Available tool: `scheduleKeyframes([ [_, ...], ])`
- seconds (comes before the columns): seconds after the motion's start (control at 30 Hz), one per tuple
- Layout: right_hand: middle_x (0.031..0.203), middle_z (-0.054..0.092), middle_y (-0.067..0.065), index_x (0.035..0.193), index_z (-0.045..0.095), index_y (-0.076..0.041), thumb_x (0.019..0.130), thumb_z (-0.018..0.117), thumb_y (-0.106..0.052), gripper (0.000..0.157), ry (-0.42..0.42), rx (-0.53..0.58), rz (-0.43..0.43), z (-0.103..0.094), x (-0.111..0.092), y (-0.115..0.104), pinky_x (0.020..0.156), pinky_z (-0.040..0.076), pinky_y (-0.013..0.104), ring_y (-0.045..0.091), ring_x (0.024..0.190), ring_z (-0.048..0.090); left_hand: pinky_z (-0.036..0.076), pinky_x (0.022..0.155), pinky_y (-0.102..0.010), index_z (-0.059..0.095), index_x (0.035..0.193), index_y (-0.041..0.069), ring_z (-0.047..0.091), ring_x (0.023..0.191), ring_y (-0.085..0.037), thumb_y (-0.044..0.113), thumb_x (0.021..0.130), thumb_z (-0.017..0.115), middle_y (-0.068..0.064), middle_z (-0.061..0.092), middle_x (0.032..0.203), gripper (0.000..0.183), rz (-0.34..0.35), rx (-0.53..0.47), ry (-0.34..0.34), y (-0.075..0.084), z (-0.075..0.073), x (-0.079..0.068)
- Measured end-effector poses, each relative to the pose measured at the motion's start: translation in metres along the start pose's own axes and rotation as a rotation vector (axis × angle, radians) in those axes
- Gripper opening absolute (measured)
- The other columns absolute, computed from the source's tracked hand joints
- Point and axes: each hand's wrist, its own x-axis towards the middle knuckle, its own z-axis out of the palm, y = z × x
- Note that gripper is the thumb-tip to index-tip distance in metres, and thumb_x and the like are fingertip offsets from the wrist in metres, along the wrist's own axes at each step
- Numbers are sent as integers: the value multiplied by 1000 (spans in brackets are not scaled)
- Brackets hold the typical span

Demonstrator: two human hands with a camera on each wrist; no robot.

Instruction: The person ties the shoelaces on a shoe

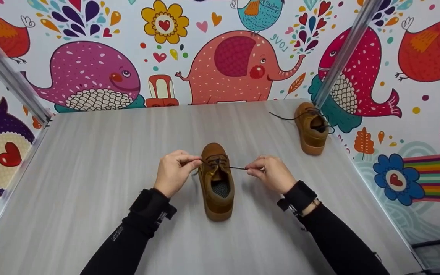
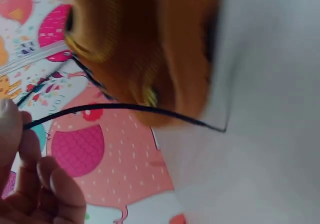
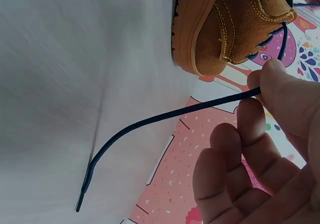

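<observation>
Left hand [image 1: 176, 172] and right hand [image 1: 275, 173] pinch the dark shoelace [image 1: 238, 168] either side of the brown lace-up [image 1: 207, 183], probably for tension; a matching shoe [image 1: 308, 131] stands near the worktop [image 1: 90, 172]'s far-right corner.

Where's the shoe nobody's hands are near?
In the head view, the other shoe stands at upper right, near the far right corner of the pale surface, close to the patterned wall, beyond the right hand.

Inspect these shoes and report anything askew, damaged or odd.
No damage shows. The far shoe at right looks untidy: its untied laces splay to both sides. The near shoe looks normal, its lace pinched by the left hand and right hand.
</observation>
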Motion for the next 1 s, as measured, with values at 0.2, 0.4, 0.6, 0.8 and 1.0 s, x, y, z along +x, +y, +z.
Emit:
scheduleKeyframes([
  [0.2, 97, 81, 4, 105, 86, -10, 96, 81, -14, 11, -1, 29, 16, 4, 0, -1, 73, 58, 27, 17, 85, 74, 49, 71, -19, 86, 107, 9, 68, 81, -14, 16, 92, 84, -9, 79, 95, 16, -37, -149, 12, 8, 17, 9],
  [0.4, 98, 82, 6, 106, 85, -7, 100, 77, -16, 13, -35, 156, 77, 3, 1, -4, 69, 55, 22, 11, 80, 71, 51, 71, -19, 84, 106, 6, 70, 82, -10, 17, 98, 77, -14, 82, 106, 16, -107, -324, -32, 12, 34, 16],
  [0.6, 98, 82, 7, 108, 83, -5, 102, 75, -21, 18, -39, 307, 156, 5, 4, -7, 70, 51, 21, 6, 81, 67, 41, 52, -19, 78, 118, -3, 52, 53, -10, 18, 106, 68, -17, 81, 91, 26, -208, -442, -97, 15, 45, 18],
  [0.8, 100, 81, 14, 111, 80, 0, 103, 74, -21, 23, -35, 431, 200, 9, 7, -12, 75, 54, 19, 9, 88, 72, 42, 60, -18, 68, 135, -5, 57, 68, -12, 7, 109, 59, -19, 80, 102, 30, -228, -355, -152, 14, 47, 15],
  [1.0, 102, 81, 18, 111, 81, -2, 103, 74, -20, 20, 4, 448, 208, 9, 10, -12, 78, 57, 21, 11, 88, 74, 51, 71, -19, 71, 114, 0, 77, 92, -25, 6, 105, 66, -16, 81, 102, 11, -235, -312, -104, 12, 49, 12],
])
